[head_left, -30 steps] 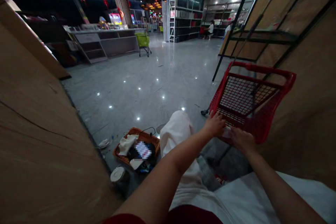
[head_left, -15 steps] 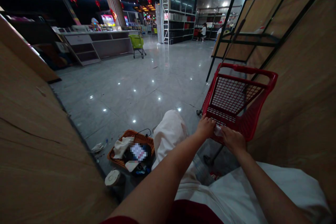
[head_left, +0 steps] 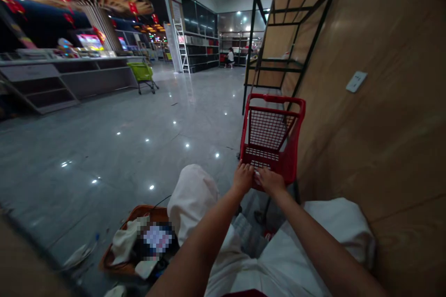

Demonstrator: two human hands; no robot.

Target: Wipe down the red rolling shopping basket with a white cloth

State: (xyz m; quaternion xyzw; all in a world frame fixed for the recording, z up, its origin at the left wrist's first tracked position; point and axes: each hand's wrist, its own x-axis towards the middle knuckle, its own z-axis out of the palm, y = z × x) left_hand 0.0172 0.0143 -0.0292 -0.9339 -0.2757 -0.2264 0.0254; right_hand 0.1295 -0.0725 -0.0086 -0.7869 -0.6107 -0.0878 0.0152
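The view has swung, bringing the red cart [head_left: 275,146] to mid-frame. The left hand [head_left: 243,178] and right hand [head_left: 270,182] have drawn closer together on it.

cart [head_left: 275,148]: red plastic mesh | floor [head_left: 139,139]: glossy polished stone | wall panel [head_left: 383,125]: matt wood

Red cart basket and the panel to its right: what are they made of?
Red cart basket: looks like moulded plastic, matte; uniform colour, thick rim, fine grid. Panel: probably wood-grain laminate or plywood, satin; faint grain lines, soft glare.
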